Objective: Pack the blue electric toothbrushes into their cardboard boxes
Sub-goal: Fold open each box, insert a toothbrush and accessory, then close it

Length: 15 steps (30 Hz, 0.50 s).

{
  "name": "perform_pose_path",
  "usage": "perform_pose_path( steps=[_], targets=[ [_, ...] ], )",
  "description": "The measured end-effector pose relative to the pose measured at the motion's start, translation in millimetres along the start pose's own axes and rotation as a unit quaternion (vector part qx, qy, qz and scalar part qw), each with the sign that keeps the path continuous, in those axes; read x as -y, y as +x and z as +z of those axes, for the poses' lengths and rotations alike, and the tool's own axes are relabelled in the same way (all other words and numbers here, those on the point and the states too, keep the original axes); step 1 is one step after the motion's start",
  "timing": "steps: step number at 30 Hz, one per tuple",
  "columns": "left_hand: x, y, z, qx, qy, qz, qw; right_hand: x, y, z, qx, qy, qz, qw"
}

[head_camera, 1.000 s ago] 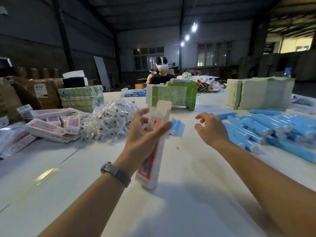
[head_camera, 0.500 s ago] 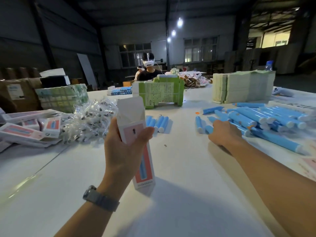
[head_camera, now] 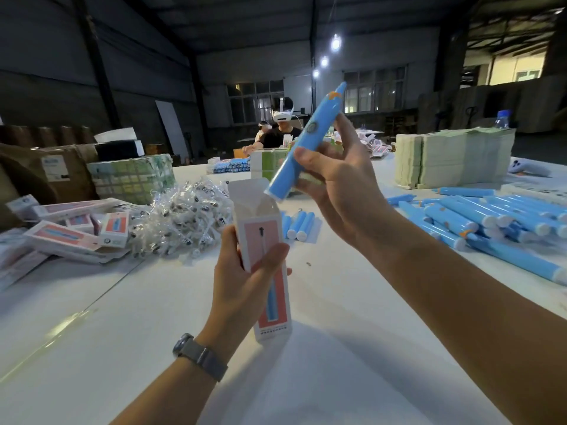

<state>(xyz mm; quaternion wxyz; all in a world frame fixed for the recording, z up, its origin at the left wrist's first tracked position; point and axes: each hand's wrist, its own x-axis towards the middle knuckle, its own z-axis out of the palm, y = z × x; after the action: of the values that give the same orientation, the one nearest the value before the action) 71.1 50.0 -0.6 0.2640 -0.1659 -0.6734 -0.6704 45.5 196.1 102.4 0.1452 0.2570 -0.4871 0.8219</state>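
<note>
My left hand (head_camera: 242, 277) grips an upright white and pink cardboard box (head_camera: 270, 237) with its top flap open. My right hand (head_camera: 340, 191) holds a blue electric toothbrush (head_camera: 306, 142) tilted, its white-capped lower end just above the box's open mouth. A pile of several more blue toothbrushes (head_camera: 484, 219) lies on the white table (head_camera: 337, 363) to the right. Three short blue pieces (head_camera: 299, 225) lie behind the box.
Filled boxes (head_camera: 70, 234) are heaped at the left beside a mound of small clear bags (head_camera: 181, 219). A stack of greenish flat sheets (head_camera: 454, 157) stands at the back right, green cartons (head_camera: 267, 164) at the middle back. Two people sit at the far end.
My right hand has picked a blue toothbrush from the pile and brought it up over the open box. My left hand has kept hold of the box.
</note>
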Motion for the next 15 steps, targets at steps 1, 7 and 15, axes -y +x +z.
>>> perform_pose_path(
  steps=[1,7,15],
  targets=[
    [1,0,0,-0.004,0.002,-0.002,1.000,2,-2,4,0.004,-0.010,-0.009,1.000],
    [3,0,2,-0.012,0.018,0.008,1.000,13,-6,7,-0.006,-0.082,-0.061,0.995],
    [5,1,5,-0.012,0.044,0.034,0.998,16,-12,15,0.051,-0.277,-0.202,0.938]
  ],
)
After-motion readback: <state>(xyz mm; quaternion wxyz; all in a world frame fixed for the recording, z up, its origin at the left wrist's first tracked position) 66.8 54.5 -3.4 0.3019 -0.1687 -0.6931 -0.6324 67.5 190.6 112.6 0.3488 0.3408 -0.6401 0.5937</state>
